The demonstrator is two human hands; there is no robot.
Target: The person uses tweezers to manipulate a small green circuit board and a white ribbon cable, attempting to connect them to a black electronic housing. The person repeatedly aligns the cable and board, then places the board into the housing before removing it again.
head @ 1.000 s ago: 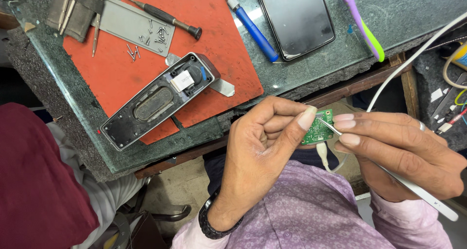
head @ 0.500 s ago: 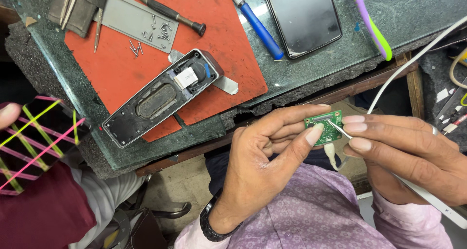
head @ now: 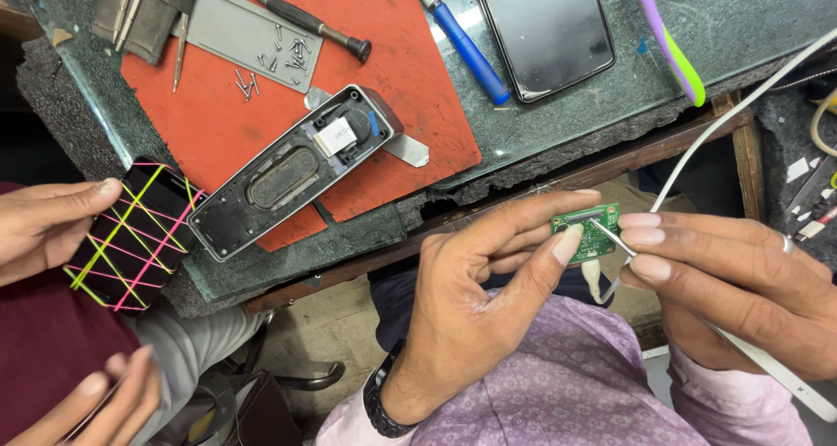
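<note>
I hold a small green board (head: 587,233) near me, just off the desk (head: 558,141) edge. My left hand (head: 475,311) pinches it with thumb and fingers. My right hand (head: 741,289) grips thin tweezers (head: 610,237) whose tip touches the board. Farther left, an open grey case (head: 292,169) lies on a red mat (head: 410,80). Another person's hand (head: 44,228) holds a black phone wrapped in bands (head: 131,234).

circuit board (head: 586,231): green
mat (head: 218,106): orange-red, plain
worktop (head: 741,19): dark green, mottled stone
screwdriver (head: 462,40): blue handle
brush (head: 667,40): purple and lime green
phone (head: 131,237): black, crossed by pink and yellow bands
shirt (head: 567,385): lilac, fine print
cable (head: 741,106): white
</note>
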